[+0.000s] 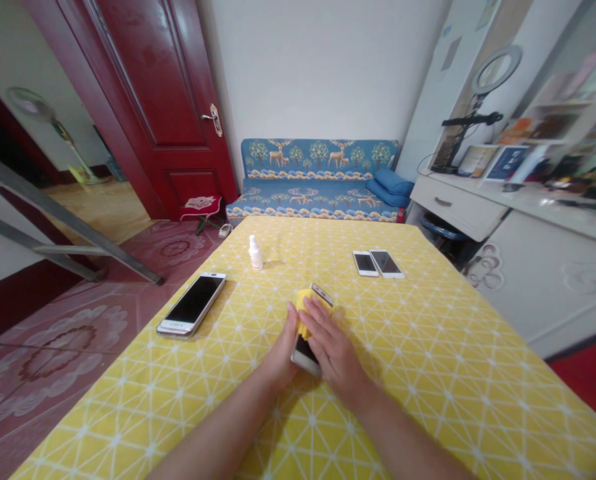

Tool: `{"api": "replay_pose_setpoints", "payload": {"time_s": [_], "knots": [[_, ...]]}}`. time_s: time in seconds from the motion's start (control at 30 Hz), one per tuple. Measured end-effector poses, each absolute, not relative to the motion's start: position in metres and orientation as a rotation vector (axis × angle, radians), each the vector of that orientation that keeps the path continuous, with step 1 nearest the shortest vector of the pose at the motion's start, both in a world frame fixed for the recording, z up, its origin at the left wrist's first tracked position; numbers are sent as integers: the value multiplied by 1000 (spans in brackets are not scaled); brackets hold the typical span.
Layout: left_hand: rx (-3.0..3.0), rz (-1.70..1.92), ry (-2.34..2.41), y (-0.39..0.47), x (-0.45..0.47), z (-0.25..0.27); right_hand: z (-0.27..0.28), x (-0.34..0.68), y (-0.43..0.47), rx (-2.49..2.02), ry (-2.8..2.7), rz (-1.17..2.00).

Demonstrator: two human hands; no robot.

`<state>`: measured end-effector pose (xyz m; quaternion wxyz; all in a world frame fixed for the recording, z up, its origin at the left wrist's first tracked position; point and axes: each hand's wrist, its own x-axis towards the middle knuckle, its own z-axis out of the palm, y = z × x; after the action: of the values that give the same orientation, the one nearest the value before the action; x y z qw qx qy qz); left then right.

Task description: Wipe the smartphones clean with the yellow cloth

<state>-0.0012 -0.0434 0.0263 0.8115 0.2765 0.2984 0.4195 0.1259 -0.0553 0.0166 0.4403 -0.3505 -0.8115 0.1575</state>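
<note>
In front of me a white-framed smartphone [305, 359] is tilted up off the table. My left hand [282, 347] grips it along its left side, with the thumb pointing up. A yellow cloth [304, 297] lies across the upper part of the screen. Pressing that cloth against the glass is my right hand [331, 347], its fingers held together and covering much of the phone. Only the phone's top edge and lower end show past the cloth and fingers.
A larger white phone [194, 303] lies at the table's left edge. Beyond my hands stand a white spray bottle [255, 253] and, to the right, two more phones [365, 263] side by side. The table [428, 373] has a yellow patterned cover. A blue sofa [308, 190] is behind it.
</note>
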Motion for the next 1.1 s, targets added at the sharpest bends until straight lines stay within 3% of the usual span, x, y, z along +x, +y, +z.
{"api": "replay_pose_setpoints", "payload": {"time_s": [0.27,0.63,0.9,1.1], "knots": [[480,1005,845,-36,-14,27,24,114,-72,-687,-2151,404],[815,717,769,-45,-5,24,6,131,-46,-1064,-1878,334],[372,997,708,-35,-12,34,7,111,-75,-731,-2060,321],[467,1079,712,-29,-15,32,2,119,-67,-866,-2062,229]]}}
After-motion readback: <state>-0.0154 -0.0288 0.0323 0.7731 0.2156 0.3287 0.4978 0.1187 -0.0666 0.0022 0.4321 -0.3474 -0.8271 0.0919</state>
